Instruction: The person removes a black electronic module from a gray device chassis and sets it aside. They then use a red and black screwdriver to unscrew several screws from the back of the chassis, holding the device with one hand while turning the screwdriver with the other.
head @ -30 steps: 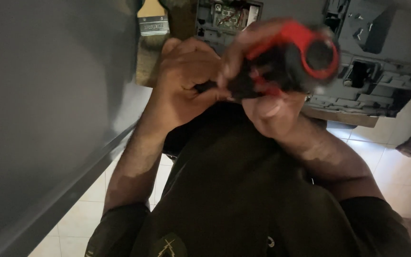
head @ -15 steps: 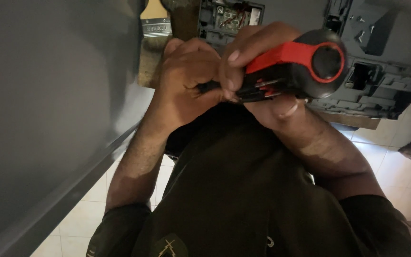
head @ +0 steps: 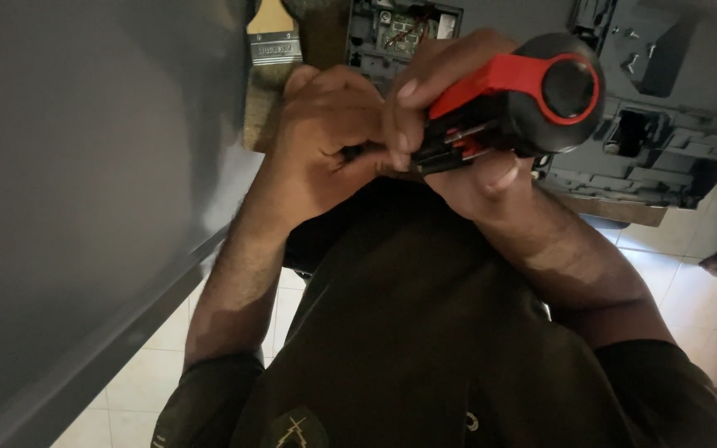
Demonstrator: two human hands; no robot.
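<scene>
Both forearms are raised from the bottom of the view and meet near its centre. The left hand is curled into a loose fist at about ten o'clock from centre, its fingertips pinched on the dark front end of a red and black screwdriver; what exactly is pinched there cannot be told, as it is hidden by the fingers. The right hand is wrapped around the tool's handle, fingers laid over the top and the thumb pressed beneath, so the grip is closed firmly on it.

Compared with half a second ago, the handle's round black end cap is tilted slightly more toward two o'clock, while both hands are kept in nearly the same place.

The screwdriver lies across the right palm, its round cap jutting out at two o'clock beyond the fingers and its narrow end pointing at nine o'clock into the left hand.

A paintbrush is seen at eleven o'clock, and an opened grey plastic casing at two o'clock.
</scene>
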